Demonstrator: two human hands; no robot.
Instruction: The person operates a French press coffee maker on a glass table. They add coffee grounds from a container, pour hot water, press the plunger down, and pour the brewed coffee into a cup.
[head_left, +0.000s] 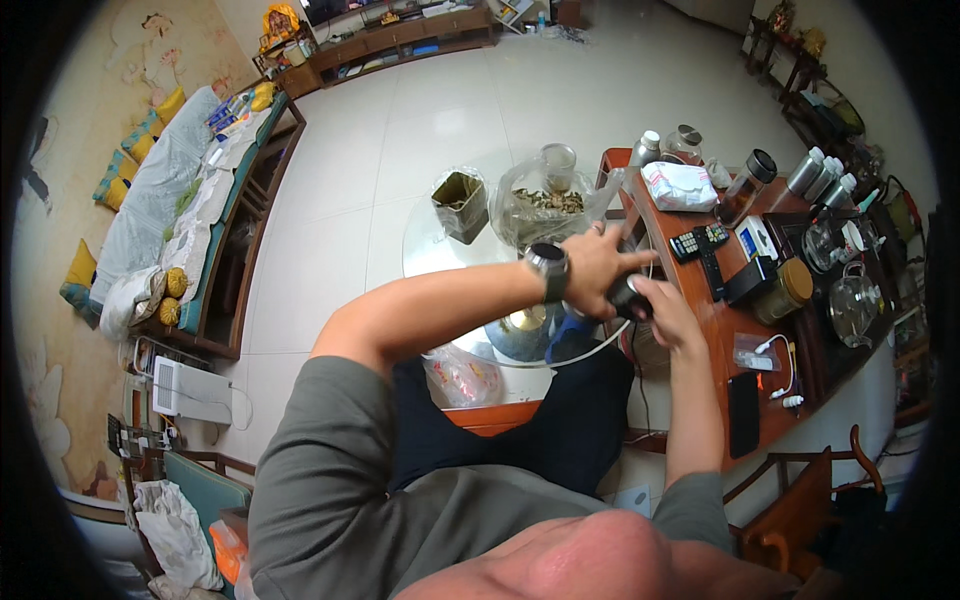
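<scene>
My left hand (596, 266), with a watch on its wrist, reaches across to the right edge of a round glass table (420, 259), fingers spread. Right beside it, my right hand (666, 311) grips a small black object (628, 297) whose kind I cannot make out. The left palm's underside is hidden, and both hands are slightly blurred. A blue object (570, 335) lies below the left hand. Beyond the hands is a clear plastic bag (517, 225) with dried leaves (551, 201) in it, and near it a bag-lined square tin (469, 217) stands on the glass.
A wooden table (697, 300) at the right bears remote controls (697, 244), a tissue pack (679, 186), a tumbler (746, 187), a lidded jar (784, 292), glass teapots (851, 304) and a phone (744, 415). A cable hangs between the tables. A plastic bag (463, 375) lies below the glass.
</scene>
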